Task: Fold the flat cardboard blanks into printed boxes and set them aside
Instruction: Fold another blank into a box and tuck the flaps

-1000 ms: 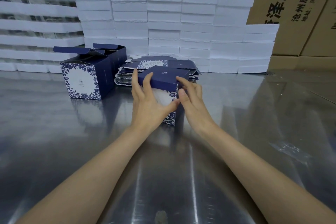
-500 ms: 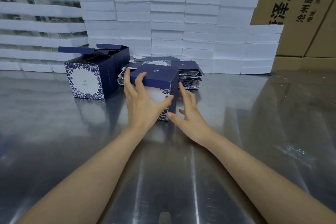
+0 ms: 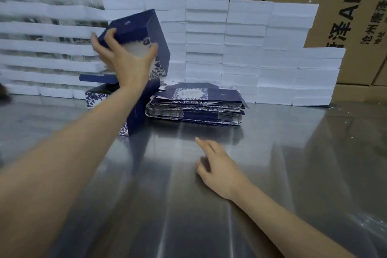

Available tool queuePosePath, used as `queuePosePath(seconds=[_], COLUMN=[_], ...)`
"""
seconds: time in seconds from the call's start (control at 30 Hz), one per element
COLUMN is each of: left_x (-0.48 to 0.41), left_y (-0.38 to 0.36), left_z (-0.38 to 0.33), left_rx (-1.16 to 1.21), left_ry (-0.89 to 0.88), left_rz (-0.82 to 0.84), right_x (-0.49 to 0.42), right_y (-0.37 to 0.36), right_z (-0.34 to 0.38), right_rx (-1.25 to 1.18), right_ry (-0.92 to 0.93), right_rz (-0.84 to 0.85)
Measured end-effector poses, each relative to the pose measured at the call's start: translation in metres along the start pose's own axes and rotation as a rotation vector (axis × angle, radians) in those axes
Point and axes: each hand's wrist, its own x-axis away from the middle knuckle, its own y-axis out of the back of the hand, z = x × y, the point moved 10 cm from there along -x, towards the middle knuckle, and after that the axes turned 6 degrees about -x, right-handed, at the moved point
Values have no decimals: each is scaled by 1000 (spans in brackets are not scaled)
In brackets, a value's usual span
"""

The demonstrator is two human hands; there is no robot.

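Note:
My left hand [image 3: 125, 58] grips a folded navy box with a white floral panel [image 3: 144, 27], holding it tilted in the air above the finished boxes. Below it a finished navy box [image 3: 140, 109] stands on the steel table, with open lid flaps partly hidden behind my forearm. A stack of flat printed blanks [image 3: 196, 103] lies just right of those boxes. My right hand [image 3: 217, 165] hovers low over the table in front of the stack, fingers loosely spread and holding nothing.
The steel table [image 3: 272, 174] reflects the light. White foam blocks [image 3: 240, 48] are stacked in a wall behind the blanks, and more run along the left. Large brown cartons [image 3: 345, 6] stand behind them.
My left hand has lifted the folded box up and to the left, over the finished boxes. My right hand has let go of it and dropped toward the table.

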Motion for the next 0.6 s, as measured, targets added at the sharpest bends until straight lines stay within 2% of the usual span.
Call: queuePosePath(seconds=[0.17,0.3,0.43,0.6], left_x=[-72,-96,-97,-102], left_y=[-67,-109,-146,-175], left_z=[8,43,88,113], left_rx=[-300,-343,-514,-567], left_ry=[-134,-5,87,127], left_rz=[201,266,418,488], right_x=[-11,-13,-15,-17], right_y=[-7,-11,-14,-17], right_z=[-4,-10,-13,-22], right_rx=[68,51,77,100], right_ry=[-16,-27,-31,-87], right_rz=[42,60,100,120])
